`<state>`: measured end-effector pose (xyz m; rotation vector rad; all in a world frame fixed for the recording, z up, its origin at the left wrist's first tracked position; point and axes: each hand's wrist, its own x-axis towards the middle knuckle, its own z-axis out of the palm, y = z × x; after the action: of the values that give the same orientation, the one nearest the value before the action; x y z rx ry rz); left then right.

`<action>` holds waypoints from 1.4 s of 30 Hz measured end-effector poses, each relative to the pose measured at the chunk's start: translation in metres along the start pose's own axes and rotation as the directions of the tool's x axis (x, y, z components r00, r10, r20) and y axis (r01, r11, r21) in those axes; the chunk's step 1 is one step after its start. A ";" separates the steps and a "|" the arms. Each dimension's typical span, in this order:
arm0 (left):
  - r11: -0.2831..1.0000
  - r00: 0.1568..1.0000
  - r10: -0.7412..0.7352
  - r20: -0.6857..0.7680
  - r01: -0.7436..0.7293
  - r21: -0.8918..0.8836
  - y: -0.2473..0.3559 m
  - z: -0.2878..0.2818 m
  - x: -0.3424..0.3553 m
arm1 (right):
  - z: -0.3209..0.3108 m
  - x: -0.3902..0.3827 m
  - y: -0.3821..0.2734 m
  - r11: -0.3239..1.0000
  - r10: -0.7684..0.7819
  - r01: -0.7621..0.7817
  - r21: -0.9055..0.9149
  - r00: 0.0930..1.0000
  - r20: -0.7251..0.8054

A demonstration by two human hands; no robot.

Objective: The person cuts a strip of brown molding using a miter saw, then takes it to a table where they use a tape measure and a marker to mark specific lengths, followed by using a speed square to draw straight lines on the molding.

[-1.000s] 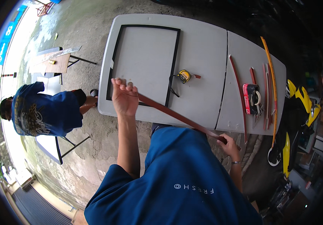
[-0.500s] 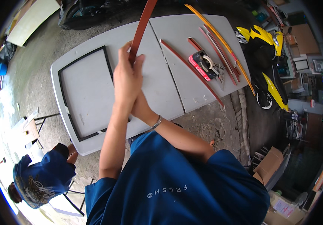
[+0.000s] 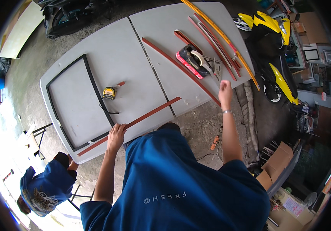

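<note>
My left hand (image 3: 116,134) grips a red-brown strip (image 3: 154,112), which lies diagonally along the near edge of the white table (image 3: 127,69), over the lower side of a black rectangular frame (image 3: 94,86). My right hand (image 3: 225,91) has its fingers curled just below metal tools (image 3: 216,67); what is in them is unclear. These tools lie beside a black object with pink-red wrapping (image 3: 190,63). More red strips (image 3: 181,65) and a long yellow strip (image 3: 215,27) lie on the right half. A yellow tape measure (image 3: 109,92) rests near the black frame.
A co-worker in blue (image 3: 46,186) bends at the lower left by folding stands (image 3: 38,138). A yellow scooter (image 3: 279,27) stands right of the table, a dark motorcycle (image 3: 57,19) behind it. Cardboard (image 3: 279,159) and an orange tool with cable (image 3: 214,142) are at lower right.
The red strip has come down from upright onto the table, my left hand still on it. My right hand has left the strip and moved right, to the tools. The view has turned.
</note>
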<state>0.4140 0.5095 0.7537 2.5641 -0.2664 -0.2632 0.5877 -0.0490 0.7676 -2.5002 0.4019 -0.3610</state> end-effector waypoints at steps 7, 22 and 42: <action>0.979 0.998 -0.067 -0.011 0.068 0.195 0.031 0.028 0.034 | 0.092 0.136 0.066 0.971 -0.123 0.141 -0.192 0.987 0.103; 0.888 0.954 -0.252 -0.160 0.294 0.353 0.057 0.072 0.036 | 0.074 0.128 0.120 0.985 0.044 0.004 -0.172 0.961 0.273; 0.680 0.629 -0.689 -0.361 0.733 -0.021 0.017 -0.006 0.151 | -0.015 0.108 0.105 0.828 0.245 -0.245 0.505 0.967 0.068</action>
<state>0.5584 0.4617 0.7476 2.6551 0.9349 -0.0696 0.6602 -0.1782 0.7371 -1.9011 0.5420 -0.3140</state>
